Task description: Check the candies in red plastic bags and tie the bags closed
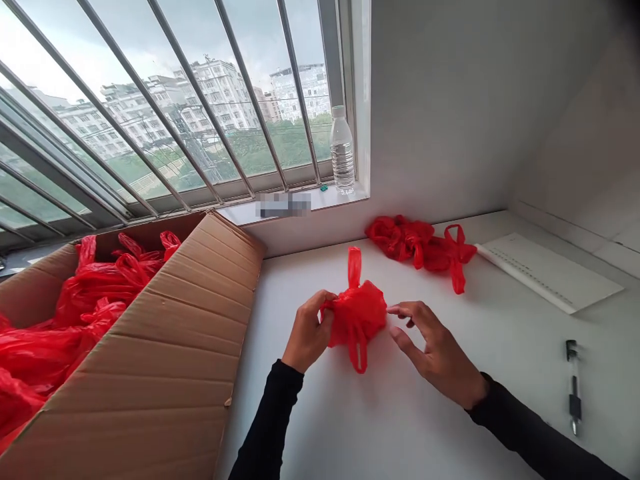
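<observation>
A crumpled red plastic bag [361, 310] is at the middle of the white table, one handle loop pointing away from me and another toward me. My left hand [311, 330] pinches the bag's left edge between thumb and fingers. On the other side, my right hand [431, 347] is open, thumb and fingers apart, with the fingertips close to the bag's right edge. Whether those fingertips touch the plastic I cannot tell. Farther back, against the wall, lies a bunch of red plastic bags [420, 247].
A cardboard box [165, 360] holding several red bags [100, 293] stands at the left, its flap slanting toward the table. Rightward are a white notepad [555, 270] and a pen [574, 390]. A clear bottle [343, 153] stands on the sill by the barred window.
</observation>
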Demonstrator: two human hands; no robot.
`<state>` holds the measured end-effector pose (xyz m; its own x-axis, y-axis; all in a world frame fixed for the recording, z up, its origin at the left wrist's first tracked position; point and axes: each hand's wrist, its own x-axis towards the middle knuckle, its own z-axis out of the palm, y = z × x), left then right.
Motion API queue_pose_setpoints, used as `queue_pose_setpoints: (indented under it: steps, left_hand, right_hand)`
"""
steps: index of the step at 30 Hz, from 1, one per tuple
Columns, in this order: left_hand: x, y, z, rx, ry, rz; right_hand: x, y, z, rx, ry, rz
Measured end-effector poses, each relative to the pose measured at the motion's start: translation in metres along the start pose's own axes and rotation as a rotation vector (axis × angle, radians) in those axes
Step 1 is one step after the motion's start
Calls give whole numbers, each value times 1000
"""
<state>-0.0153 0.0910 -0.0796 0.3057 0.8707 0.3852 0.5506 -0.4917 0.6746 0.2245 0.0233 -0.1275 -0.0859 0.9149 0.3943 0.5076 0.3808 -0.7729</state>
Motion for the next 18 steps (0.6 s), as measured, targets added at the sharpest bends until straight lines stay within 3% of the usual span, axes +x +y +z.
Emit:
queue_pose_setpoints:
  steps: [4, 9, 13, 18]
  left_hand:
    - [-25, 17, 6, -62, -76, 37]
    - [-41, 26, 5, -97, -112, 66]
    - [-31, 35, 3, -104, -176, 105]
    - [-8, 42, 6, -80, -171, 93]
  right_hand:
    - [2, -22, 8, -126, 15, -190]
    - [4, -30, 6, -89, -33, -110]
    - [17, -33, -2, 4, -30, -48]
    - [39, -35, -12, 56, -34, 2]
